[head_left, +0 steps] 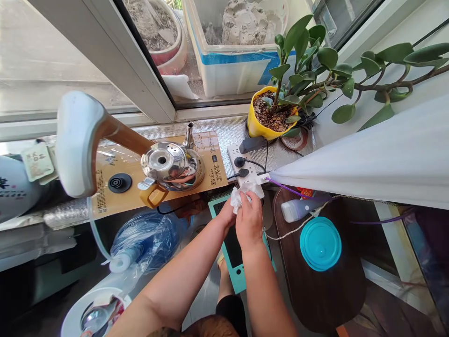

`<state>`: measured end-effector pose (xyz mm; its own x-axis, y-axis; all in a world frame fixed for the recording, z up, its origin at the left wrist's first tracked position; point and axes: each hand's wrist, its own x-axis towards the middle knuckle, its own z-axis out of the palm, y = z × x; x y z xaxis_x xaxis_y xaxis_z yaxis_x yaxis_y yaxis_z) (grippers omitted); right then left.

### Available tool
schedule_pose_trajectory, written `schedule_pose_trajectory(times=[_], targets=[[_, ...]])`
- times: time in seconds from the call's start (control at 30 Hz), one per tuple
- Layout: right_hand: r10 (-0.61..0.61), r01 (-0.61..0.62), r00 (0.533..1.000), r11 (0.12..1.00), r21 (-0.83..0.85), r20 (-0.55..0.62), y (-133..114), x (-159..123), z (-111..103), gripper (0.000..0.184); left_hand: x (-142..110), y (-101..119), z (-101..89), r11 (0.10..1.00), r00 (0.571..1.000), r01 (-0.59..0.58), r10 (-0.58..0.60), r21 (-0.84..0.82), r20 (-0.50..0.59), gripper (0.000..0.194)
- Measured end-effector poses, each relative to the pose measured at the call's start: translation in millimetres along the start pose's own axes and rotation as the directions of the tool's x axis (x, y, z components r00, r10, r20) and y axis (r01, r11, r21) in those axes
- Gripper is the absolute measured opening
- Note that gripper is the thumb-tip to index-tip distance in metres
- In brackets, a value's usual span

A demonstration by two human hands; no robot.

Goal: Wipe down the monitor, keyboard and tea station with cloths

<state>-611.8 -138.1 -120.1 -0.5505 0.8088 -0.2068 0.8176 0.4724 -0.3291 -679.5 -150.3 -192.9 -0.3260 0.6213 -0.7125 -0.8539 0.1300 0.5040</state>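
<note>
Below the windowsill, left hand (227, 214) and right hand (249, 220) (forearms outstretched) pinch a crumpled white tissue (240, 194).

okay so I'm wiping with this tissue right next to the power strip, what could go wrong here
Both hands, left hand and right hand, press the white tissue against the near end of the power strip, which has plugs in it. If the tissue is damp, moisture could reach the sockets. Rubbing may also loosen a plug, or tug the purple cable leaving that end.
</note>
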Motion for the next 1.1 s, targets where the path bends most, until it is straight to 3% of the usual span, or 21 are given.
schedule_pose_trajectory(times=[0.1,0.23,0.33,0.4,0.47,0.53,0.67,0.87,1.0,1.1], targets=[[0.062,-0.050,0.995,0.987,0.150,-0.077,18.7,-13.6,-25.1,0.058,8.6,-8.7,5.8,0.998,0.995,0.065,-0.063,-0.028,0.077,0.035],[0.168,-0.109,0.975,0.933,0.342,-0.146,47.4,-19.8,-72.4,0.051,14.9,-10.4,13.5,0.997,0.995,0.052,-0.046,-0.061,0.088,0.048],[0.083,-0.039,0.990,0.936,0.350,-0.112,56.2,-1.4,-101.3,0.044,13.4,-5.9,15.5,0.996,0.994,0.046,-0.039,-0.073,0.098,0.048],[-0.074,0.081,0.997,0.950,0.300,-0.035,53.0,24.0,-109.3,0.039,11.7,-3.7,16.1,0.997,0.994,0.043,-0.036,-0.071,0.102,0.049],[-0.274,0.248,0.957,0.944,0.219,0.097,44.1,56.6,-107.6,0.037,10.9,-3.0,16.8,0.997,0.994,0.039,-0.033,-0.064,0.101,0.049],[-0.367,0.359,0.898,0.930,0.078,0.242,33.1,90.3,-99.9,0.037,11.3,-3.5,17.5,0.997,0.996,0.035,-0.029,-0.065,0.087,0.043],[-0.256,0.343,0.907,0.911,-0.231,0.335,16.5,135.7,-84.7,0.036,14.1,-6.9,16.4,0.996,0.998,0.034,-0.029,-0.079,0.056,0.033],[-0.216,0.338,0.925,0.843,-0.418,0.314,5.3,131.7,-71.8,0.043,22.3,-18.5,8.8,0.995,0.994,0.050,-0.041,-0.087,0.102,0.038],[-0.214,0.435,0.862,0.778,-0.453,0.459,4.7,127.5,-62.9,0.070,27.8,-23.2,7.0,0.997,0.994,0.063,-0.058,-0.049,0.097,0.050],[-0.114,0.440,0.816,0.758,-0.482,0.566,3.4,138.1,-59.9,0.067,27.7,-22.2,6.8,0.997,0.992,0.067,-0.061,-0.049,0.111,0.059]])
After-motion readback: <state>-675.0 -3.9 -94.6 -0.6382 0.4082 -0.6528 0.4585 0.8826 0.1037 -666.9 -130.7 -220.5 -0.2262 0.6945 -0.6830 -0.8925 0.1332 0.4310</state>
